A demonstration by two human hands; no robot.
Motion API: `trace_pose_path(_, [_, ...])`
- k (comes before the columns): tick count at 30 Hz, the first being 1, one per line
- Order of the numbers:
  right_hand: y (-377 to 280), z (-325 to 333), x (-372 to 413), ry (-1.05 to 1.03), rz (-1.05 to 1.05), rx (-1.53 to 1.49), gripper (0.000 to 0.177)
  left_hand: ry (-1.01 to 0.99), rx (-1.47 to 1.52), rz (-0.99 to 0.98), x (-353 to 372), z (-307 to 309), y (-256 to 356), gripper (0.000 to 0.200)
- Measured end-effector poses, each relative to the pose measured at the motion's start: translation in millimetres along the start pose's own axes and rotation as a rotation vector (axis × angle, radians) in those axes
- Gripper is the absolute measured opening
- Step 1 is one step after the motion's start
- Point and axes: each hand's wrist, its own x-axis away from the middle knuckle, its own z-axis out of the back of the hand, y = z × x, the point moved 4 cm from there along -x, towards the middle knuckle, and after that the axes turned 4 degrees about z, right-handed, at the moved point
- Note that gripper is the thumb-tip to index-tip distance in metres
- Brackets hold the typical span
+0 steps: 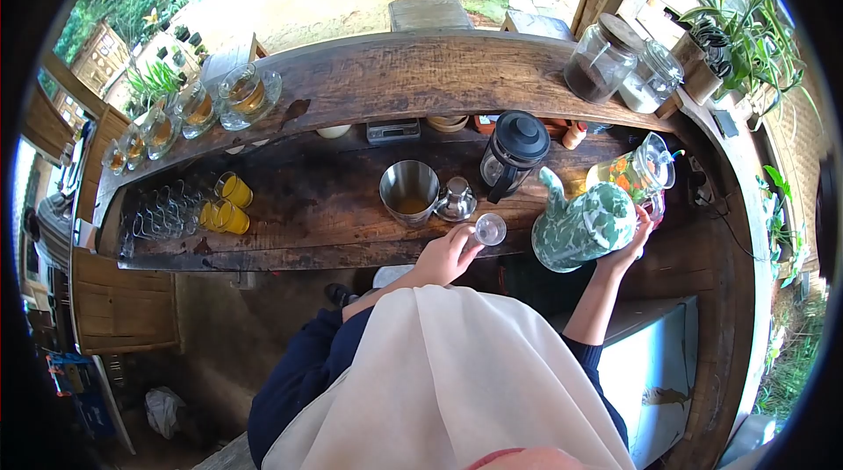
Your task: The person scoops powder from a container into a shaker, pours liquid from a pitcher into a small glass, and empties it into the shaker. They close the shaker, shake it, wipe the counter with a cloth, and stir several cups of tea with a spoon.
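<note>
My left hand (446, 258) is closed on a small clear cup (490, 229) at the counter's front edge; I cannot make out any contents. My right hand (630, 252) grips a green-and-white marbled enamel pot (580, 229) by its right side, where the fingers partly hide the handle. The pot's curved spout points up and leftward, toward the small cup but apart from it. Left of the cup stand a small shiny jug (456, 200) and a steel tumbler (409, 193) with amber liquid at its bottom. A French press (514, 154) with a black lid is behind the pot.
A glass pitcher (645, 163) with colourful decoration stands right of the pot. Glasses of orange drink (230, 198) sit beside several clear glasses (162, 211) at left. The raised shelf (386, 75) bears several cups of tea (243, 97) and lidded jars (602, 57). Underneath is a scale (392, 132).
</note>
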Motion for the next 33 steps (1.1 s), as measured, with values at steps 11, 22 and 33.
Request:
trace_pose_path(11, [20.7,-6.7,-0.6,0.200,0.086,-0.129,0.049,-0.007,-0.010,0.001,0.4,-0.3,1.1,0.035])
trace_pose_path(22, [32.5,-34.6,6.4,0.419,0.284,0.097,0.040,-0.038,0.018,0.077,0.5,1.4,2.7,0.035])
trace_pose_path(33, [35.9,-52.2,16.4,0.279,0.108,0.223,0.058,0.004,0.001,-0.006,1.4,1.3,1.5,0.036])
